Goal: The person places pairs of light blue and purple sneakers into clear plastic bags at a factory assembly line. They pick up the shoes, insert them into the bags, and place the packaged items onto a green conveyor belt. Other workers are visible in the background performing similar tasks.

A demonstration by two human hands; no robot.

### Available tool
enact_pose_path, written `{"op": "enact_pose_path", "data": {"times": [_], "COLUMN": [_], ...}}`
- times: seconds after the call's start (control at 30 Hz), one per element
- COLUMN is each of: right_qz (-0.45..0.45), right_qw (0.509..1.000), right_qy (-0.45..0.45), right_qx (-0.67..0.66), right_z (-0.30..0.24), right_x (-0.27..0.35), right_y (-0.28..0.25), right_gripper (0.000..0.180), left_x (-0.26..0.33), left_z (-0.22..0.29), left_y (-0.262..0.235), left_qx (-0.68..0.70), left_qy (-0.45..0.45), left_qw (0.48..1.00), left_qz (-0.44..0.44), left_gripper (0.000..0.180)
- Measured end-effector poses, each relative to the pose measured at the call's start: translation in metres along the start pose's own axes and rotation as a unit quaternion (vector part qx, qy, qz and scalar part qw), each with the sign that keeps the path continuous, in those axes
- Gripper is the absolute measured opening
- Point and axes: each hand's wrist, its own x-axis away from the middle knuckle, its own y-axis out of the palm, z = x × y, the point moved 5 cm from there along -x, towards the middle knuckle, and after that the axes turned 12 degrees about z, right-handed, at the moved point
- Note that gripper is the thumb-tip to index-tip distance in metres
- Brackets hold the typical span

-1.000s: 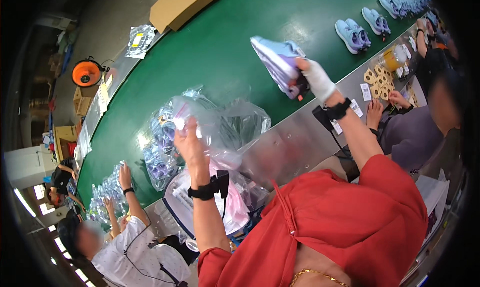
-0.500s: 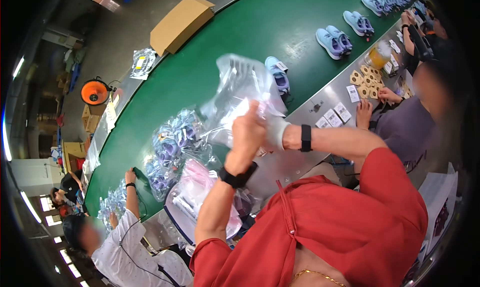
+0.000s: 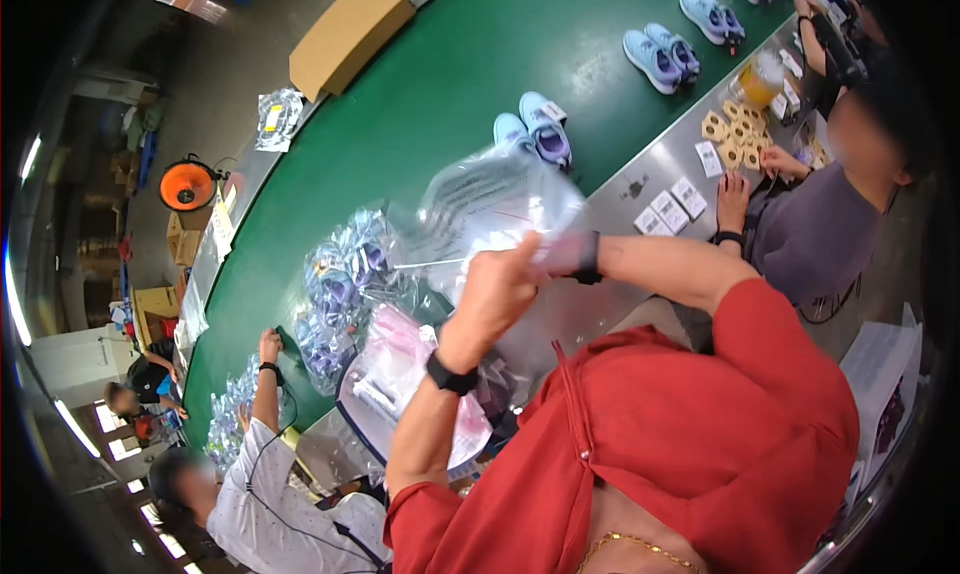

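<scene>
My left hand [image 3: 497, 292] is closed on the edge of a clear plastic bag [image 3: 490, 199], which is held up over the green belt. My right hand [image 3: 562, 256] is at the bag's near right side, smeared by motion and partly covered by plastic; its fingers cannot be made out. Just beyond the bag stands a pair of light blue shoes [image 3: 543, 129] with a white tag, partly hidden by the bag. Below my left forearm, a bin [image 3: 345, 402] holds pink and clear plastic bags [image 3: 395, 349].
Several bagged shoes [image 3: 340, 284] lie left on the green belt [image 3: 440, 84]. More shoe pairs [image 3: 660, 59] stand far right. White tags [image 3: 670, 209] and tan cards [image 3: 735, 134] rest on the metal edge. A co-worker [image 3: 285, 484] is left, another [image 3: 800, 214] right. A carton [image 3: 350, 34] sits beyond.
The bag has lowered and spread toward the right. My left hand has moved slightly down and right. The nearest shoes now show as a pair, less covered by the bag.
</scene>
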Motion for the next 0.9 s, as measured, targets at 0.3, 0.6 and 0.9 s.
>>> {"op": "enact_pose_path", "data": {"times": [0.3,0.6,0.9], "right_qz": [-0.019,-0.087,-0.054], "right_qw": [0.953,0.865,0.87], "right_qy": [0.005,-0.086,-0.223], "right_qx": [0.302,0.487,0.437], "right_z": [-0.032,-0.026,-0.052], "right_x": [-0.038,-0.024,-0.054], "right_y": [-0.038,-0.012,0.007], "right_gripper": [0.014,0.019,0.015], "left_x": [0.052,-0.005,-0.025], "left_z": [-0.082,-0.059,-0.038], "left_y": [-0.033,-0.021,-0.02], "left_qx": [0.019,0.076,-0.012], "left_qy": [-0.066,-0.042,-0.022], "left_qw": [0.94,0.919,0.998], "left_qz": [0.334,0.386,0.066], "left_gripper": [0.028,0.016,0.009]}}
